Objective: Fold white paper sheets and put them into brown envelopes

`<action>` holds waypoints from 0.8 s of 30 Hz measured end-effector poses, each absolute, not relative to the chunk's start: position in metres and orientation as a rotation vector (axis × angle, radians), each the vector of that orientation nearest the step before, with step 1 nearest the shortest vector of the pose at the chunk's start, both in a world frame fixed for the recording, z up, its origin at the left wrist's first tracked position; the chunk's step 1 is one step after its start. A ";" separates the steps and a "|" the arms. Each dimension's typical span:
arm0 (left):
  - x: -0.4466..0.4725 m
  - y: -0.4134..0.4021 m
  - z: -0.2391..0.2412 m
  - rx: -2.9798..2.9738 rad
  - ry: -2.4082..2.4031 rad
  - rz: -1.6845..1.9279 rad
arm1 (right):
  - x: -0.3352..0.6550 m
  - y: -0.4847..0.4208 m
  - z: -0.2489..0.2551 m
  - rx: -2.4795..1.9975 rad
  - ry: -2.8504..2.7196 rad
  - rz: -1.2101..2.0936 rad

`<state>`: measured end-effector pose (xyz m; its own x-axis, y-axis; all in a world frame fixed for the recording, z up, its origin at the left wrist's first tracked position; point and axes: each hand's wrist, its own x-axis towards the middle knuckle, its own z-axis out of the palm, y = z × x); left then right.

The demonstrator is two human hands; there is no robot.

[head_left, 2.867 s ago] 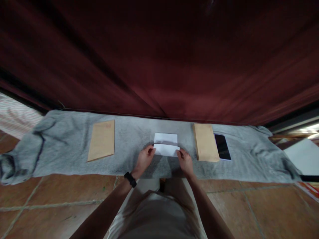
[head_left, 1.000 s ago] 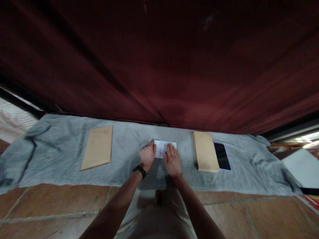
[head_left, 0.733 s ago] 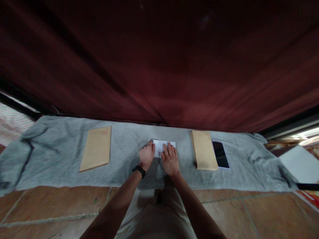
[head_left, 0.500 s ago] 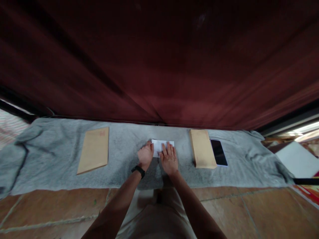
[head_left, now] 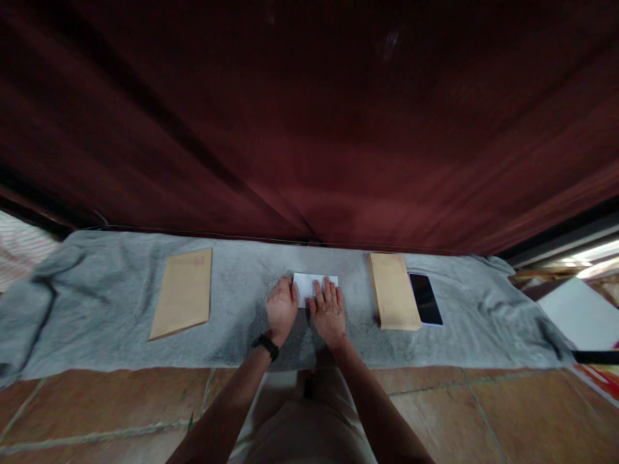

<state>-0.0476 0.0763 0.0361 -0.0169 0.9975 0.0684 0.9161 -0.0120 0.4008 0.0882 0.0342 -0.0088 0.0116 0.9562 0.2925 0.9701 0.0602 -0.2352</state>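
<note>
A white sheet of paper (head_left: 304, 285), which looks folded, lies on the grey cloth (head_left: 242, 296) in front of me. My right hand (head_left: 329, 314) rests flat on its right part, fingers stretched out and slightly spread. At the left edge of the paper, my left hand (head_left: 281, 309) is closed with its fingers curled. Its thumb side meets that edge; the fingertips are partly hidden. A dark band (head_left: 267, 346) circles my left wrist.
One brown envelope (head_left: 184, 293) lies to the left. On the right sits a stack of brown envelopes (head_left: 395, 290) beside a dark-screened phone (head_left: 425, 299). A dark red curtain (head_left: 309, 142) hangs behind the cloth. Tiled floor (head_left: 120, 399) runs along the near side.
My left hand has drawn slightly back along the paper's left edge, its fingers more curled. The right hand stays flat on the paper. The view has shifted a little.
</note>
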 end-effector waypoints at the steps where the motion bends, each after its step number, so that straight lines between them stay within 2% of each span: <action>1: -0.047 0.069 0.033 2.089 1.945 0.557 | 0.088 0.034 -0.009 -1.921 -1.981 -0.051; 6: -0.038 0.040 0.012 2.381 1.646 0.545 | 0.090 0.032 -0.010 -1.920 -2.034 -0.049; 11: -0.040 0.043 -0.001 2.432 1.680 0.396 | 0.090 0.033 -0.008 -1.941 -2.032 -0.041; 24: -0.040 0.054 -0.002 2.462 1.762 0.336 | 0.115 0.041 -0.010 -2.022 -1.962 -0.051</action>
<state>-0.0401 0.0538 -0.0021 0.3079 0.9434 0.1229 0.9224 -0.3277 0.2043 0.1153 0.0410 -0.0097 0.0554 0.9675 0.2466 0.9790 -0.0040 -0.2039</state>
